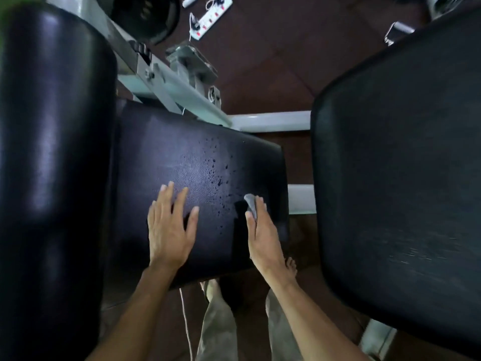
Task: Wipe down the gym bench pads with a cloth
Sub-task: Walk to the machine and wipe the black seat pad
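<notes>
A black seat pad (197,162) lies in the middle, with water droplets scattered over its right half. My left hand (170,225) rests flat on its near part, fingers spread and holding nothing. My right hand (260,230) presses a small grey cloth (252,204) against the pad near its right edge; most of the cloth is hidden under the fingers. A tall shiny black back pad (52,152) fills the left side. Another black pad (400,178) fills the right side.
Grey-white metal frame bars (270,121) run behind and beside the seat pad. A white power strip (210,18) and a dark weight plate (148,14) lie on the brown floor at the top. My legs and bare feet (291,267) stand below the pad.
</notes>
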`<control>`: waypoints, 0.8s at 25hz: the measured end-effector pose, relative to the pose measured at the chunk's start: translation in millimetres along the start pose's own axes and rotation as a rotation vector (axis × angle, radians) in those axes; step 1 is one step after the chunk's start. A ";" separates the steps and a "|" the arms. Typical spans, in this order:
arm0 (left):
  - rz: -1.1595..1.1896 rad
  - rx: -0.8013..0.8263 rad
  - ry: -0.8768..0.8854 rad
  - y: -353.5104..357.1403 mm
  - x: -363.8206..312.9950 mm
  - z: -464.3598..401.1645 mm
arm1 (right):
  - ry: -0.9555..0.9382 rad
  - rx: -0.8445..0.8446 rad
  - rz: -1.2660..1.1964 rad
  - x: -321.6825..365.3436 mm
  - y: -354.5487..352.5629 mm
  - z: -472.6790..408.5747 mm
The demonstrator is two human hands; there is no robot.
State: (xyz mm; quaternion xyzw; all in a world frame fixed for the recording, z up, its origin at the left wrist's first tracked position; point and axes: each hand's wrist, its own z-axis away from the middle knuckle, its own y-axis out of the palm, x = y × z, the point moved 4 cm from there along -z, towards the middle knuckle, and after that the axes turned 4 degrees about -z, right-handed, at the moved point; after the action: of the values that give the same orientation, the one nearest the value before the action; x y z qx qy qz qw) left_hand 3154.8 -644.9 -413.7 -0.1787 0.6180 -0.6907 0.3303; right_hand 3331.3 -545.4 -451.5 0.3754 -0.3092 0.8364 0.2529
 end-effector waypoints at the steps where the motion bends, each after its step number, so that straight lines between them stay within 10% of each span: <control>1: 0.012 -0.017 -0.017 5.3 7.1 -3.1 | -0.032 -0.028 -0.002 -1.3 11.1 -7.6; 8: -0.221 -0.046 -0.057 29.4 15.7 0.6 | -0.259 -0.225 0.500 -34.7 72.5 -0.7; 16: -0.253 -0.083 -0.067 31.7 13.3 0.4 | 0.016 -0.398 0.440 -12.5 4.9 -112.3; 20: -0.260 -0.087 -0.057 29.2 12.1 -0.5 | -0.344 -0.224 0.589 16.5 53.1 -80.2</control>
State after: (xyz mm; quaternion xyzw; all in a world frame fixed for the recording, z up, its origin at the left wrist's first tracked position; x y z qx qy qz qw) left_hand 3152.7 -653.3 -444.1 -0.2910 0.6094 -0.6947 0.2476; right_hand 3248.9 -521.6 -498.2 0.3753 -0.5319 0.7590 -0.0153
